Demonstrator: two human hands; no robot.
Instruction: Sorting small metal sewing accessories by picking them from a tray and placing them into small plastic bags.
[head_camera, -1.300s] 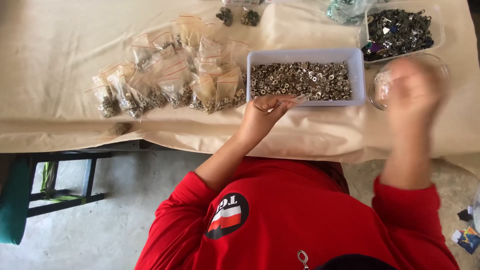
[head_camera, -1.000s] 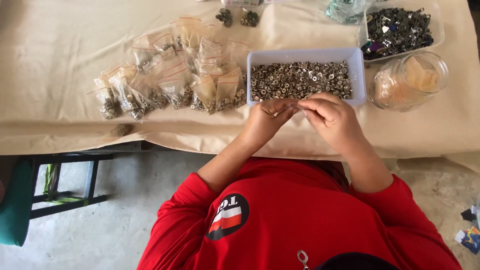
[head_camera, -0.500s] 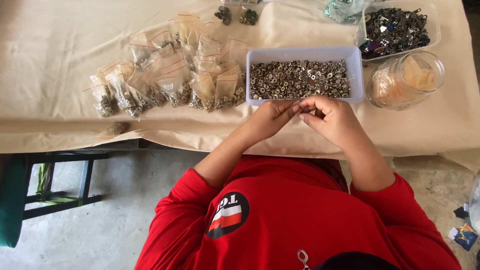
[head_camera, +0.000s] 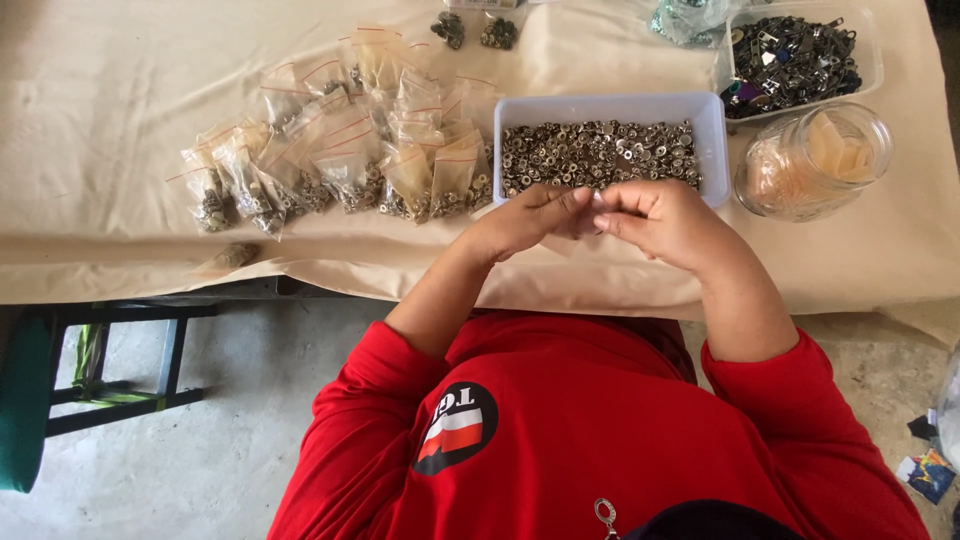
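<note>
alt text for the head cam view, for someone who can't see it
A person in a red shirt joins left hand and right hand at a white tray of small metal rings, with filled clear bags to its left.

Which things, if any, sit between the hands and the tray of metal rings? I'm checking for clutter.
Nothing visible does. The left hand and right hand meet fingertip to fingertip at the near wall of the white tray of small metal rings, with no object lying in between.

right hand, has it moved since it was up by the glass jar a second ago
Yes: the right hand came down and left from the round glass jar to meet the left hand.
</note>
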